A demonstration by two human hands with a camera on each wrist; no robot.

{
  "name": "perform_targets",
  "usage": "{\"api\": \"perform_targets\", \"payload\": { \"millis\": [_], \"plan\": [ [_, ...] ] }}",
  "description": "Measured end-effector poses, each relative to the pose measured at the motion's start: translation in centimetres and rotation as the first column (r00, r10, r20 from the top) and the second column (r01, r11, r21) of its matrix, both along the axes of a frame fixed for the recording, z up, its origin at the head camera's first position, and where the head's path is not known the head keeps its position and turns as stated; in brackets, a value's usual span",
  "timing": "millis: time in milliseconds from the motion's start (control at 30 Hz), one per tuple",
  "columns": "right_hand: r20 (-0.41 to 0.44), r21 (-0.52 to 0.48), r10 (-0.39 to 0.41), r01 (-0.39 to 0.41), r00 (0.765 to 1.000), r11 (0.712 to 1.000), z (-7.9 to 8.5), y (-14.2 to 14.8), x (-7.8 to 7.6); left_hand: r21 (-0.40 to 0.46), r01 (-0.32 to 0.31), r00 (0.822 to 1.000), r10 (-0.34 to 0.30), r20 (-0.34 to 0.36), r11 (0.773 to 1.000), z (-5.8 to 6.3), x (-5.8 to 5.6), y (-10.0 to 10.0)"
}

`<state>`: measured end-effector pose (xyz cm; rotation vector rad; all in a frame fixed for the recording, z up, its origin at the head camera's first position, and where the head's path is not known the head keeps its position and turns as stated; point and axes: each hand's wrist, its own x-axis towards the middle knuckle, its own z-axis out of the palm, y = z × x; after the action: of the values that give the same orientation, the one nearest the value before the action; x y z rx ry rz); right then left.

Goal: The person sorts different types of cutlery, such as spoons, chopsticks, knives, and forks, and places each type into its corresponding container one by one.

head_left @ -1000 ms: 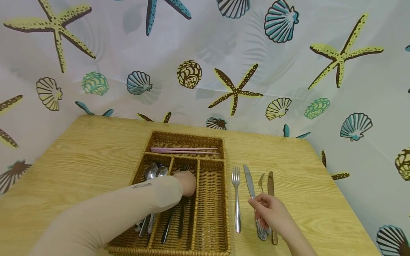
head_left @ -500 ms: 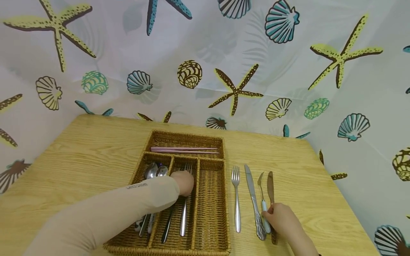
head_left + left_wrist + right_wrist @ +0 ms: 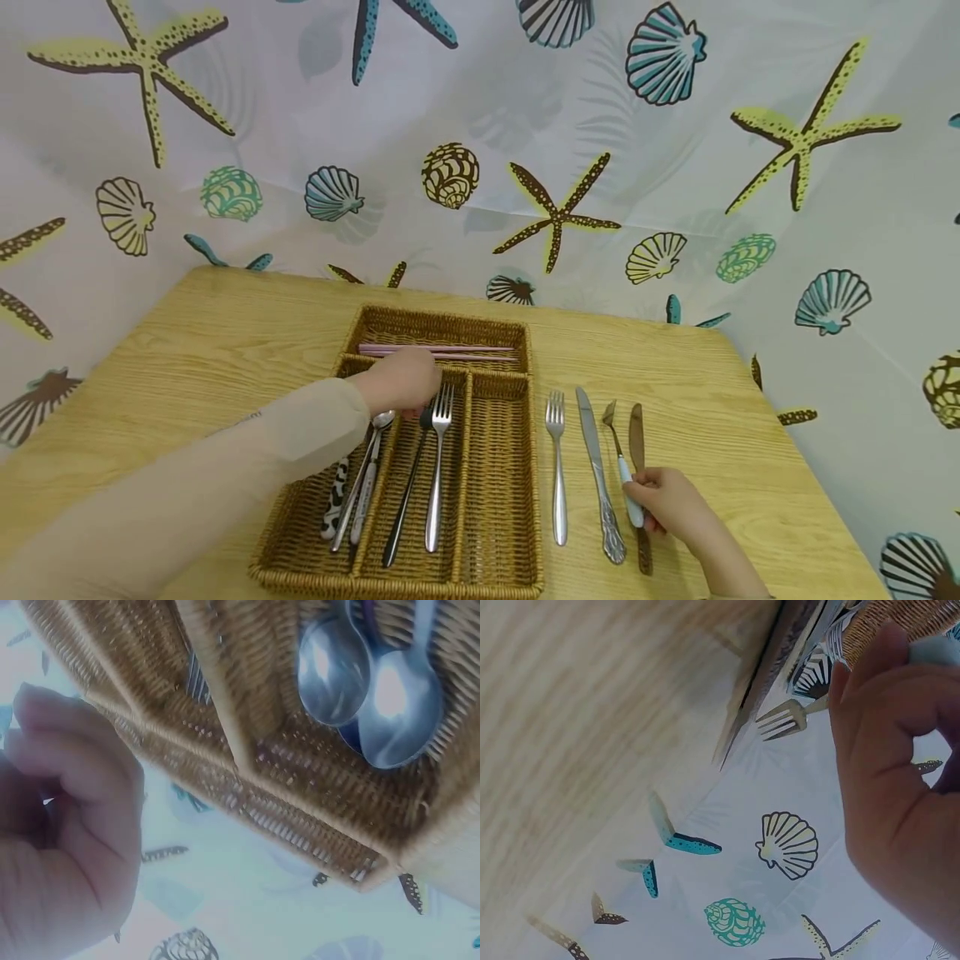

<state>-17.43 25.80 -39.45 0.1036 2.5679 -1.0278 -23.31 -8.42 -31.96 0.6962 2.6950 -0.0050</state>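
My right hand [image 3: 670,504] pinches the light-blue handle of a small fork [image 3: 628,487], whose tines [image 3: 782,721] point away from me in the right wrist view. Partly under that hand lies a copper-coloured knife [image 3: 637,433]. Over the upper left of the wicker cutlery basket [image 3: 536,500], my left hand [image 3: 405,379] has loosely curled fingers around nothing, as the left wrist view shows. Below it, a silver fork [image 3: 437,467] and a dark-handled piece of cutlery [image 3: 406,496] lie in the middle compartment. Spoons [image 3: 334,671] fill part of the left one.
Pink chopsticks [image 3: 480,357] lie in the basket's back compartment. On the table right of the basket are another silver fork [image 3: 558,475] and a silver knife [image 3: 595,450] with an ornate handle. A cloth [image 3: 480,108] printed with shells and starfish hangs behind the table.
My left hand has let go of the silver fork in the middle compartment and lifted back and left. The right hand has taken hold of the blue-handled fork and raised it slightly.
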Motion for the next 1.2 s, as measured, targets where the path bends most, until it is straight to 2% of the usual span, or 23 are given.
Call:
{"api": "perform_targets", "payload": {
  "millis": [33, 67, 133, 167, 200, 233, 433, 567, 633, 800, 1000, 1100, 1200],
  "plan": [
    [0.001, -0.016, -0.01, 0.01, 1.0, 1.0, 0.0, 0.0, -0.1, 0.026, -0.008, 1.0, 0.008, -0.004, 1.0, 0.1, 0.1, -0.4],
    [0.003, -0.029, -0.023, 0.023, 1.0, 0.999, 0.1, 0.0, -0.1, 0.088, -0.061, 0.998, 0.059, 0.03, 0.994, 0.2, 0.1, -0.6],
    [0.003, -0.049, -0.046, 0.046, 0.999, 0.998, 0.2, 0.0, -0.2, 0.243, -0.201, 0.977, 0.176, 0.122, 0.949, 0.2, 0.1, -1.1],
    [0.01, -0.062, -0.057, 0.057, 0.998, 0.996, 0.3, -0.1, -0.2, 0.306, -0.268, 0.96, 0.226, 0.167, 0.914, 0.2, 0.2, -1.2],
    [0.02, -0.08, -0.067, 0.068, 0.998, 0.994, 0.4, -0.1, -0.2, 0.337, -0.305, 0.949, 0.253, 0.189, 0.891, 0.1, 0.2, -1.3],
    [0.029, -0.095, -0.078, 0.08, 0.997, 0.992, 0.4, -0.2, -0.2, 0.349, -0.324, 0.942, 0.269, 0.199, 0.879, 0.1, 0.2, -1.4],
    [0.059, -0.202, -0.056, 0.067, 0.997, 0.977, 0.8, -0.4, -0.2, 0.377, -0.376, 0.924, 0.313, 0.221, 0.846, 0.0, 0.2, -1.6],
    [0.061, -0.243, -0.013, 0.028, 0.998, 0.97, 1.0, -0.7, -0.1, 0.4, -0.387, 0.919, 0.312, 0.241, 0.831, 0.3, 0.3, -1.4],
    [0.062, -0.255, 0.003, 0.013, 0.998, 0.967, 1.1, -1.0, 0.0, 0.432, -0.404, 0.911, 0.313, 0.268, 0.806, 0.4, 0.3, -1.3],
    [0.062, -0.294, 0.073, -0.052, 0.995, 0.954, 1.6, -2.1, 0.2, 0.5, -0.477, 0.873, 0.326, 0.363, 0.723, 0.5, 0.4, -0.9],
    [0.066, -0.333, 0.13, -0.1, 0.989, 0.938, 1.9, -3.1, 0.6, 0.5, -0.488, 0.867, 0.333, 0.37, 0.716, 0.3, 0.4, -0.5],
    [0.066, -0.347, 0.151, -0.119, 0.986, 0.93, 1.9, -3.6, 0.8, 0.511, -0.506, 0.856, 0.335, 0.393, 0.694, 0.2, 0.3, -0.3],
    [0.049, -0.355, 0.183, -0.154, 0.982, 0.922, 1.9, -4.2, 0.9, 0.514, -0.519, 0.847, 0.331, 0.416, 0.683, 0.1, 0.4, 0.0]
  ]
}}
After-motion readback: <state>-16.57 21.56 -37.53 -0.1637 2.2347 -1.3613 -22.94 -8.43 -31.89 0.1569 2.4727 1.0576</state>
